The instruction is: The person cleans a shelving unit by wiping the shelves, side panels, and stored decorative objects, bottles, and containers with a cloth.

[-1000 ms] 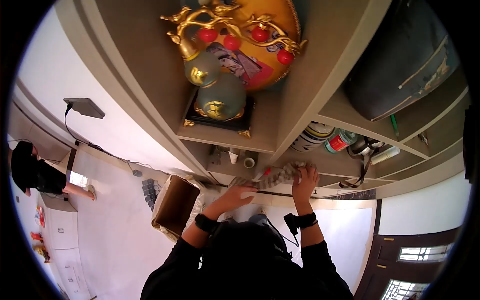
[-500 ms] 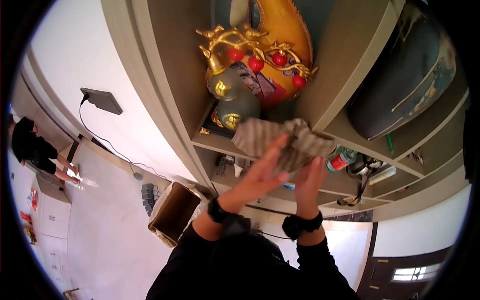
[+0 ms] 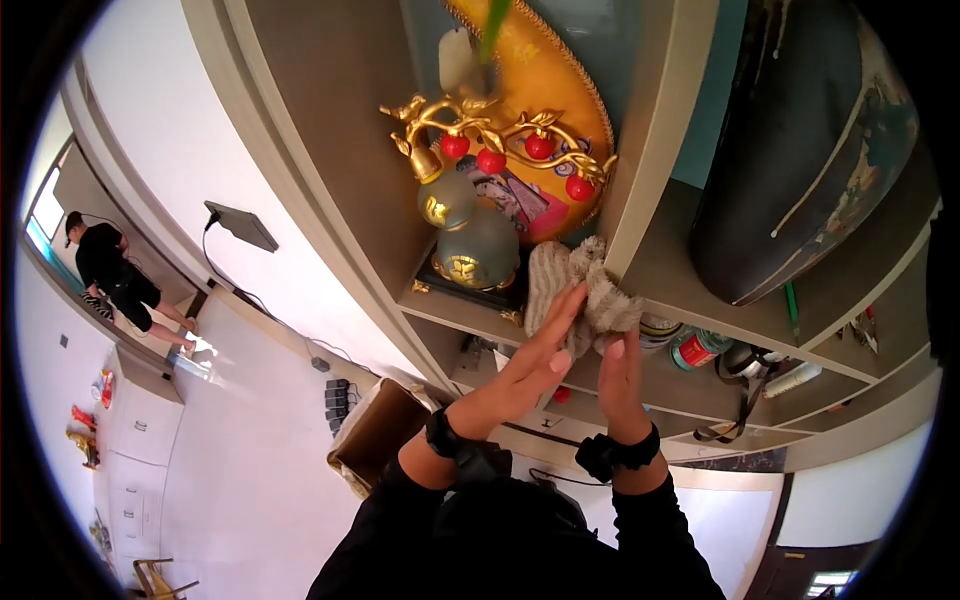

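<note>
A crumpled, ribbed beige-grey cloth (image 3: 552,278) rests at the front edge of the tall shelf compartment, between my two hands. My left hand (image 3: 523,378) presses its nearly straight fingers against the cloth's left and lower side. From the right, my right hand (image 3: 624,392) holds the cloth with upright fingers; their tips are partly hidden by the folds. Just left of the cloth stands a grey gourd ornament (image 3: 480,255) with a gold branch (image 3: 490,130) and red fruits on top. Behind it leans a large orange gourd-shaped decoration (image 3: 545,95).
A big dark vase (image 3: 800,170) fills the right compartment. Lower shelves hold a red-labelled bottle (image 3: 697,348) and a strap (image 3: 735,425). An open cardboard box (image 3: 385,430) stands on the floor beside a black power strip (image 3: 338,405). Another person (image 3: 115,265) is at the far left.
The cloth has drawn together and shifted slightly right, away from the gourd ornament's base. Both hands moved with it. My view has shifted, and the other person's pose differs.
</note>
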Tool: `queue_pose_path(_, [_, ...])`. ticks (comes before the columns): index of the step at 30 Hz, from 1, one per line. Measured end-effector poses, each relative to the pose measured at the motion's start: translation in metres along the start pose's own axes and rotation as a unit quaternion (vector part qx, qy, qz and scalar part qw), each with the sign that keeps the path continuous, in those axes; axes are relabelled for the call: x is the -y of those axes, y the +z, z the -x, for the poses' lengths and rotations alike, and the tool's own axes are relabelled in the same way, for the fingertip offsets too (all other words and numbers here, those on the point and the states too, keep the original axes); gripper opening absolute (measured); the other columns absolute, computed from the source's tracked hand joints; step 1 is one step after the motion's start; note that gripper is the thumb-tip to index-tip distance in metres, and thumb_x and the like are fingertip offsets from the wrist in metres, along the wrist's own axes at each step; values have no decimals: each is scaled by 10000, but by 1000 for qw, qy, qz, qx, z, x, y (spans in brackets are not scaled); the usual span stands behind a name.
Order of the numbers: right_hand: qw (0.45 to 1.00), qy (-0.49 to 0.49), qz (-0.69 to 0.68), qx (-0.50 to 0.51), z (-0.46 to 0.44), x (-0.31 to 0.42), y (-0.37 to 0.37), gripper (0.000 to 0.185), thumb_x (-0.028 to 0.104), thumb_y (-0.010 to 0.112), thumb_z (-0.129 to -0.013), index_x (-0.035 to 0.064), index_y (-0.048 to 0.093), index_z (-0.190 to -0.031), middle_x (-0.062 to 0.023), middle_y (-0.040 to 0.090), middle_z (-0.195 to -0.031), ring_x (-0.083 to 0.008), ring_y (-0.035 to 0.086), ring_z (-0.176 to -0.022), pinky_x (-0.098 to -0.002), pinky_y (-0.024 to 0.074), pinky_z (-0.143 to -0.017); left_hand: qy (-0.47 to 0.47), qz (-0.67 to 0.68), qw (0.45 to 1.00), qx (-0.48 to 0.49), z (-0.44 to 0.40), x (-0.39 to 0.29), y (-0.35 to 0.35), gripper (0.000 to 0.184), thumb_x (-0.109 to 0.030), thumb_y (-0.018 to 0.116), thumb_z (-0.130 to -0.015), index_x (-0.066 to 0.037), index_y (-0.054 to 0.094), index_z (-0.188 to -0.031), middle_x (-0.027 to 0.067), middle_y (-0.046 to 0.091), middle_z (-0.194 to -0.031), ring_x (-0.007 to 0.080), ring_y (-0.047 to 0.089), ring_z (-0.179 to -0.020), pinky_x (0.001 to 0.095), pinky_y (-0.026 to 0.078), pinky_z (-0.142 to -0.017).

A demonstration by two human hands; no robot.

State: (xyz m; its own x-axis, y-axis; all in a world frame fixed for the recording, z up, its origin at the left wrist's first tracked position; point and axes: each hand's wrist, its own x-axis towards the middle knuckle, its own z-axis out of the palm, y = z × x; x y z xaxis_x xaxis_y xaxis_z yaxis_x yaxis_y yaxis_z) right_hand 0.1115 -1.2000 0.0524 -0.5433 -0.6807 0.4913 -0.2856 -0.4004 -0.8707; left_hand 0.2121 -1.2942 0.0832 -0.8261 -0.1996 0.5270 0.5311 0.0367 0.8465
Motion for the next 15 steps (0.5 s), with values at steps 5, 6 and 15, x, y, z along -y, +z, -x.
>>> queue_pose_path(5, [999,28,33,-2,39,-57,2,618,249,362,-848,-76,42,-1265,-190,91,-1325,-263,111,-1224,-339,78,-988,-135,-16,990,-42,39,57,-4,550,-245,333,-878,28,91,-1289,117,54,-1368,200,10,-1265,293,30,-998])
queue_pose_path(6, [999,36,38,0,45,-63,4,607,200,370,-852,-86,25,-1262,-203,54,-1335,-274,76,-1238,-345,52,-994,-138,-24,989,-47,50,63,0,550,-245,333,-878,28,91,-1289,117,54,-1368,200,10,-1265,293,30,-998])
queue_pose_path(15, [996,-23,-87,14,21,-23,-3,664,225,408,-841,-60,-11,-1270,-186,80,-1334,-274,116,-1232,-359,89,-994,-77,-57,995,-34,32,9,3,523,-201,381,-872,8,145,-1288,117,96,-1365,207,45,-1264,295,52,-997])
